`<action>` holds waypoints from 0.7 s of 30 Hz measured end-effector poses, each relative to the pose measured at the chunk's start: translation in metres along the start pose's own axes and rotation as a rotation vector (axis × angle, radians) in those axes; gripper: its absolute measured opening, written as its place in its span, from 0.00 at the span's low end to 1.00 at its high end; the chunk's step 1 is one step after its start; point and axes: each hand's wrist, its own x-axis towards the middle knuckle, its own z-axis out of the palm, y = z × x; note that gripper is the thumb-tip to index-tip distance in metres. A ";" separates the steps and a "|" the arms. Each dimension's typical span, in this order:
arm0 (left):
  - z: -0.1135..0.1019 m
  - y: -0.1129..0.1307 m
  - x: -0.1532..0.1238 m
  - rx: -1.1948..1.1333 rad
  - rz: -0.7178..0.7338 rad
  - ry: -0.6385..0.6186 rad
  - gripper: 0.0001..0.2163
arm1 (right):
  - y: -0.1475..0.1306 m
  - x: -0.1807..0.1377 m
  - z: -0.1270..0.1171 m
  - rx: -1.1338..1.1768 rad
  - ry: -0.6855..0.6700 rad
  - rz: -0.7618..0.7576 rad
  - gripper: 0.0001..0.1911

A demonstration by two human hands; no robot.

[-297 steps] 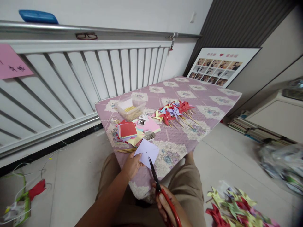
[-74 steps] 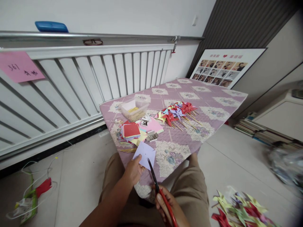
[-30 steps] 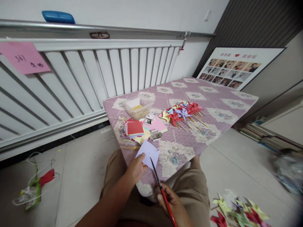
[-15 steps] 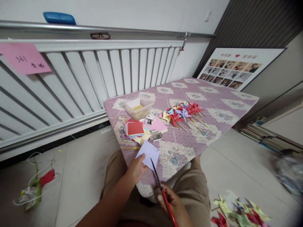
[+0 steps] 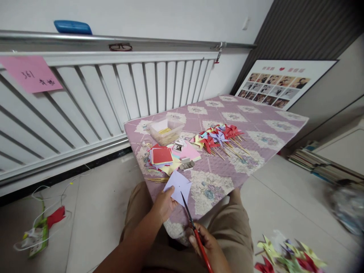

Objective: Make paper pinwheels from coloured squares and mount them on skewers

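My left hand [image 5: 164, 203] pinches the near corner of a pale purple paper square [image 5: 178, 185] held just above the table's front edge. My right hand [image 5: 205, 246] grips red-handled scissors [image 5: 195, 231]; their dark blades point up and away, with the tip at the paper's lower edge. Behind the paper lies a stack of coloured paper squares [image 5: 162, 156], a red one on top, next to pink sheets [image 5: 187, 151]. A row of finished paper pinwheels on sticks [image 5: 218, 137] lies in the middle of the table.
The low table wears a purple quilted cover [image 5: 256, 129]. On it stand a clear plastic box [image 5: 166, 131] and thin sticks [image 5: 153, 179]. A white slatted panel [image 5: 85, 98] is at left, a photo board [image 5: 273, 85] at back right, more pinwheels [image 5: 287, 258] on the floor.
The scissors' tip stays at the paper's lower edge, and my left hand has shifted the paper only slightly. The view has drifted a little.
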 end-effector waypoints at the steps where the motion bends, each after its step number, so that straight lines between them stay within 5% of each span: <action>1: 0.000 0.000 0.000 0.005 0.000 -0.004 0.13 | 0.001 0.000 0.000 -0.005 -0.001 -0.007 0.23; 13: -0.002 -0.002 0.002 0.009 0.017 -0.007 0.12 | 0.018 -0.010 -0.013 0.013 -0.116 -0.080 0.27; 21: -0.002 -0.002 0.002 -0.022 0.009 0.027 0.13 | 0.033 -0.016 -0.023 0.183 0.011 0.111 0.37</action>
